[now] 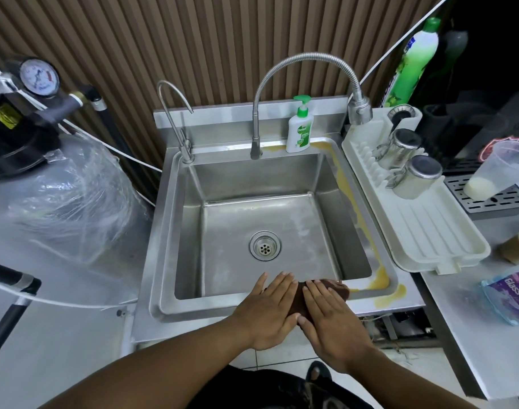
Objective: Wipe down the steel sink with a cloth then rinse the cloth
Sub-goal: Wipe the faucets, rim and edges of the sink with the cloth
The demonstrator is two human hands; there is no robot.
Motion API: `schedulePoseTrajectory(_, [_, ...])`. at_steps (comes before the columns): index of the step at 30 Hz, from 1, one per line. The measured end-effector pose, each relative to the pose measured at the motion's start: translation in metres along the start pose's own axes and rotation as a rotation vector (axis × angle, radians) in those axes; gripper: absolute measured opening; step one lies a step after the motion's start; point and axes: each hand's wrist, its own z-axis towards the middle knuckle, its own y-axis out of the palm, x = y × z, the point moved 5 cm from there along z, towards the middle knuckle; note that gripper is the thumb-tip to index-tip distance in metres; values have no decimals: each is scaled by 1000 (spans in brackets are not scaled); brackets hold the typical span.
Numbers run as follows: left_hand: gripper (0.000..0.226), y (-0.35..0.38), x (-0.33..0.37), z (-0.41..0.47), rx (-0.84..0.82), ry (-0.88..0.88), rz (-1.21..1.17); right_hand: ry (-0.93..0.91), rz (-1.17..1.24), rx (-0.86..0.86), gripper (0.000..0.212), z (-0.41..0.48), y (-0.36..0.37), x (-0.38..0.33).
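Note:
The steel sink (169, 219) fills the middle of the view, with a round drain (265, 245) in its basin. A dark brown cloth (339, 289) lies on the sink's front rim. My left hand (267, 309) and my right hand (330, 315) both press flat on the cloth with straight fingers, side by side. A yellow smear (382, 278) runs along the right rim and the front right corner. The flexible tap (359, 109) arches over the back right, its head hanging beyond the basin.
A soap pump bottle (300, 128) stands on the back rim beside a thin second tap (175, 119). A white drying rack (423, 225) with two steel cups sits at the right. A wrapped tank (63, 190) stands at the left.

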Motion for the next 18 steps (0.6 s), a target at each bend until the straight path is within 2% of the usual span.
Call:
schedulePoseTrajectory(5, [75, 7, -18, -15, 10, 27, 7, -13, -25, -43, 71, 9, 5, -19])
schedulePoseTrajectory(13, [76, 15, -53, -50, 7, 6, 12, -75, 3, -82, 93, 24, 14, -65])
schedulePoseTrajectory(18, [78, 18, -74, -74, 23, -9, 14, -100, -12, -126, 97, 34, 17, -95])
